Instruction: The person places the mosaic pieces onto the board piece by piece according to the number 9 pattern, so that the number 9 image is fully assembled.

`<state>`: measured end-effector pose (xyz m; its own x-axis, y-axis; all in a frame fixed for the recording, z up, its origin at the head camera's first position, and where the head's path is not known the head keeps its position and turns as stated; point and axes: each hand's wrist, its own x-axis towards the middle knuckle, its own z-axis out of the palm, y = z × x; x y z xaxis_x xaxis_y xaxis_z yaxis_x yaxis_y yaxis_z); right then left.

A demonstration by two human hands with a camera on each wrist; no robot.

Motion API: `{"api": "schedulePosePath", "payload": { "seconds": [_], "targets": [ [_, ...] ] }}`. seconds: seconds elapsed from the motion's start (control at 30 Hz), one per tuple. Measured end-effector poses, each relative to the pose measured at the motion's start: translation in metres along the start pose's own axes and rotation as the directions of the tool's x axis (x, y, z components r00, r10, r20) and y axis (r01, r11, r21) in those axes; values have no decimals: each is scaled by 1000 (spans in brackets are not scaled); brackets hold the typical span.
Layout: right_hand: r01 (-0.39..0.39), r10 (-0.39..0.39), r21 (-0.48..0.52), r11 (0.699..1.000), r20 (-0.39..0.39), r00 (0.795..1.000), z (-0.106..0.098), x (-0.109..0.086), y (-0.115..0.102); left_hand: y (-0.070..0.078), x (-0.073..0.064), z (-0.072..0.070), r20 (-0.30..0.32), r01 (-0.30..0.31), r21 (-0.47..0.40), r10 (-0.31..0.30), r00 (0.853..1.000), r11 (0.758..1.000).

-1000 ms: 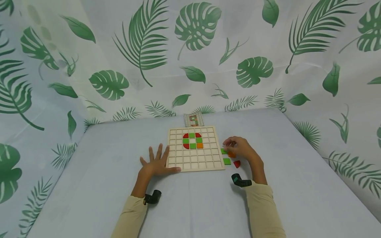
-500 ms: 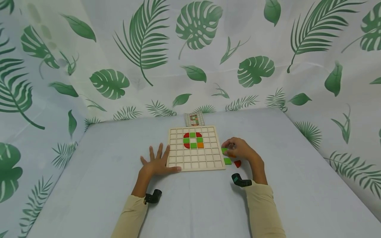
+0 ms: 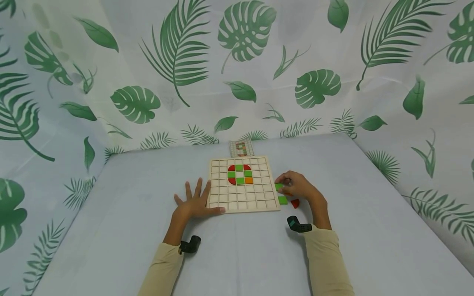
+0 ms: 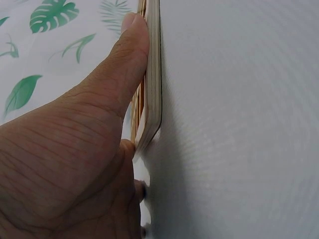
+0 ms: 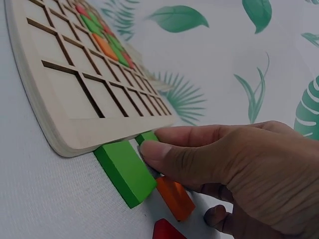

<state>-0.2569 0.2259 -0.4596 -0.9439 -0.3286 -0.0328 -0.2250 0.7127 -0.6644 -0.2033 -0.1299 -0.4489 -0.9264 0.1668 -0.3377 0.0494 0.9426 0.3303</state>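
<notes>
A wooden grid board (image 3: 242, 202) lies on the table, with red, green and orange tiles (image 3: 240, 181) set in a ring around one bare square. My left hand (image 3: 193, 205) rests at its left front corner, fingers spread and straight along the side, thumb (image 4: 130, 50) on the front rim. Beside the board's right edge, my right hand (image 3: 303, 186) pinches a small green tile (image 5: 146, 136) between thumb and index finger. Close by lie a second green tile (image 5: 125, 173), an orange tile (image 5: 175, 198) partly under the hand, and a red rounded piece (image 3: 295, 203).
Behind the board stands a small pattern card (image 3: 241, 148) showing a coloured grid. White cloth with green leaf prints (image 3: 242, 92) hangs at the back and sides of the white table (image 3: 237, 255).
My right hand has shifted slightly left and lower, its thumb and index finger coming around the green tile and covering more of the orange tile. The left hand stays put.
</notes>
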Motion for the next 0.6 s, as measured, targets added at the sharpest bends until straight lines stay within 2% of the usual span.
{"api": "schedulePosePath", "payload": {
  "seconds": [0.6],
  "targets": [
    [-26, 24, -31, 999, -55, 998, 7, 4, -4, -1, 1, 1, -4, -4, 11, 4, 1000, 1000]
  ]
}}
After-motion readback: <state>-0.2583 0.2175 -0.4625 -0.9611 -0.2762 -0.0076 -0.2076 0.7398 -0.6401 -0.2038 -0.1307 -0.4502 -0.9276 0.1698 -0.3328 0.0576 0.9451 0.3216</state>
